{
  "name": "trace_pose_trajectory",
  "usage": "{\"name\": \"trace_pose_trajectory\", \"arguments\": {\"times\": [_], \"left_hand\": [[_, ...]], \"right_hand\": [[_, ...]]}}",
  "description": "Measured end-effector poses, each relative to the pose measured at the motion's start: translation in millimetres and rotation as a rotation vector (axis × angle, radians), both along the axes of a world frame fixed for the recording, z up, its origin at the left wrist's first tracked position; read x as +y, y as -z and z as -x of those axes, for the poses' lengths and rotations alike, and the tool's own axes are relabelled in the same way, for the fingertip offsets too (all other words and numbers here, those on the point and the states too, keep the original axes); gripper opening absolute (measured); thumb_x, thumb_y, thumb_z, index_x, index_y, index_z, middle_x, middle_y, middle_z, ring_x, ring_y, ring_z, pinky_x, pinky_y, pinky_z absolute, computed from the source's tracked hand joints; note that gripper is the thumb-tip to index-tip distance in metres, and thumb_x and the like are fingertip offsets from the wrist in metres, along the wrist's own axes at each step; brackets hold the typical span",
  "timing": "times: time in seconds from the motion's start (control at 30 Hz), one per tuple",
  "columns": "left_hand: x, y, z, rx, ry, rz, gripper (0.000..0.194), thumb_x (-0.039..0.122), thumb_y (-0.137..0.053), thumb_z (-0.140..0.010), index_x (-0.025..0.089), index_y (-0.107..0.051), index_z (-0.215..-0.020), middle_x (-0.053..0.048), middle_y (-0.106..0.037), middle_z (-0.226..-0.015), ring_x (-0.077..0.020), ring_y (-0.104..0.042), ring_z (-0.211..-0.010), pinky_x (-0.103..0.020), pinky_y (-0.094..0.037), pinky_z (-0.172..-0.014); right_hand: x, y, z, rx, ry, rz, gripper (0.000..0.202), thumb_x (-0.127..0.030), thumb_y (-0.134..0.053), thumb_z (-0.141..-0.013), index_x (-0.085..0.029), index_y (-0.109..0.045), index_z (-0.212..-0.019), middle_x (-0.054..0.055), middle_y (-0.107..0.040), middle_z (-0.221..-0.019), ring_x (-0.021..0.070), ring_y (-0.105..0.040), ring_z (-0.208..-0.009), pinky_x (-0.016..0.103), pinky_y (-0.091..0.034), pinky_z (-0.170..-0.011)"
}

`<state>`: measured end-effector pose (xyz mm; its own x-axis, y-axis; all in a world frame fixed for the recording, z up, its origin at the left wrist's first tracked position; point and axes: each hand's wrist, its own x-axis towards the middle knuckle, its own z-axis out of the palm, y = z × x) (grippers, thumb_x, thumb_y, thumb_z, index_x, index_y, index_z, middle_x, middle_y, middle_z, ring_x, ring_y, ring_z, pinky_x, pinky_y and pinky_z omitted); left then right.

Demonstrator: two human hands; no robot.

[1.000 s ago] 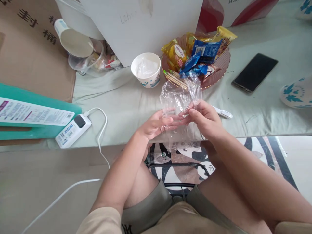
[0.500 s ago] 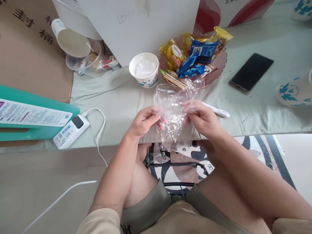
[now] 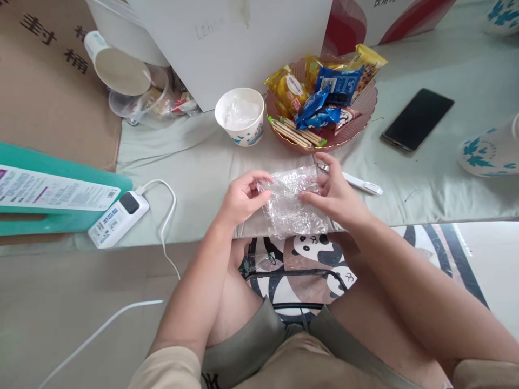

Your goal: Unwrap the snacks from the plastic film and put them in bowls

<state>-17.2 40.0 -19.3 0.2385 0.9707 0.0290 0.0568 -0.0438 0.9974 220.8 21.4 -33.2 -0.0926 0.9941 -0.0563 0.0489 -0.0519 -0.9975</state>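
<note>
A crinkled piece of clear plastic film point(image 3: 295, 208) spans the gap between my hands at the table's front edge. Whether it is a bag or a single sheet I cannot make out. My left hand point(image 3: 247, 198) has its left margin between thumb and curled fingers. On the other side my right hand point(image 3: 338, 194) lays its thumb over the film, with some fingers behind it and the forefinger raised. A slim white-handled tool point(image 3: 362, 183) lies just beyond the right hand, its metal end partly hidden. Above the film stands a paper cup point(image 3: 246, 135) with clear plastic inside.
A pink scalloped bowl point(image 3: 367, 116) of wrapped snacks sits behind my hands. To the right are a phone point(image 3: 418, 120) and a leaf-print paper cup point(image 3: 488, 154). At left, a white power bank point(image 3: 118, 220) with a cable leans by a green jug point(image 3: 60, 162). A white box point(image 3: 243, 51) stands behind.
The film has come down from in front of the bowl and now lies smaller and flatter between my hands. My right hand's fingers have spread; the bowl's front is uncovered.
</note>
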Motion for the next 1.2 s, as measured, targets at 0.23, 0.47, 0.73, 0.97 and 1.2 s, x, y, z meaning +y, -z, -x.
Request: {"name": "trace_pose_trajectory", "arguments": {"times": [0.23,0.47,0.73,0.97,1.2], "left_hand": [[-2.4,-1.0,-18.0,-0.269,-0.004,0.501,0.043,0.031,-0.084,-0.068,0.020,-0.066,-0.106,-0.007,-0.076,-0.099,-0.0189,-0.074,-0.085,-0.030,-0.058,-0.075],[3.4,-2.6,-17.5,-0.288,-0.174,0.406,0.031,0.008,-0.073,-0.056,0.016,-0.066,-0.085,0.001,-0.071,-0.071,-0.0087,-0.064,-0.059,-0.019,-0.049,-0.057],[-0.7,-10.2,-18.5,-0.248,0.122,0.580,0.036,0.036,-0.087,-0.065,0.015,-0.069,-0.088,-0.005,-0.074,-0.078,-0.0170,-0.072,-0.068,-0.027,-0.058,-0.060],[-2.6,-11.0,-10.1,-0.145,0.161,0.525,0.054,0.046,-0.078,-0.076,0.022,-0.061,-0.121,0.004,-0.067,-0.055,-0.0144,-0.061,-0.042,-0.021,-0.045,-0.040],[1.5,-12.6,-9.4,-0.280,0.032,0.478,0.021,0.031,-0.072,-0.070,0.019,-0.063,-0.083,0.005,-0.058,-0.050,-0.0118,-0.054,-0.037,-0.021,-0.040,-0.037]], "right_hand": [[-5.6,-14.2,10.4,0.093,0.014,0.028,0.077,-0.025,-0.076,-0.076,-0.033,-0.035,-0.142,-0.003,-0.065,-0.082,0.0184,-0.066,-0.072,0.034,-0.053,-0.065],[1.2,-11.8,4.4,0.094,0.183,0.050,0.025,-0.029,-0.074,-0.075,-0.024,-0.059,-0.095,-0.001,-0.065,-0.083,0.0145,-0.063,-0.074,0.031,-0.052,-0.069],[-1.9,-24.3,0.7,-0.016,-0.039,0.128,0.020,-0.039,-0.070,-0.082,-0.021,-0.061,-0.086,0.001,-0.068,-0.074,0.0157,-0.062,-0.067,0.030,-0.050,-0.064],[-2.5,-27.6,-9.2,-0.131,-0.240,0.145,0.023,-0.040,-0.065,-0.088,-0.019,-0.068,-0.097,-0.001,-0.062,-0.063,0.0134,-0.055,-0.056,0.029,-0.042,-0.056],[-3.0,-23.7,-5.8,0.188,-0.075,0.050,0.014,-0.031,-0.069,-0.081,-0.024,-0.068,-0.093,-0.005,-0.057,-0.064,0.0096,-0.046,-0.055,0.025,-0.036,-0.053]]}}
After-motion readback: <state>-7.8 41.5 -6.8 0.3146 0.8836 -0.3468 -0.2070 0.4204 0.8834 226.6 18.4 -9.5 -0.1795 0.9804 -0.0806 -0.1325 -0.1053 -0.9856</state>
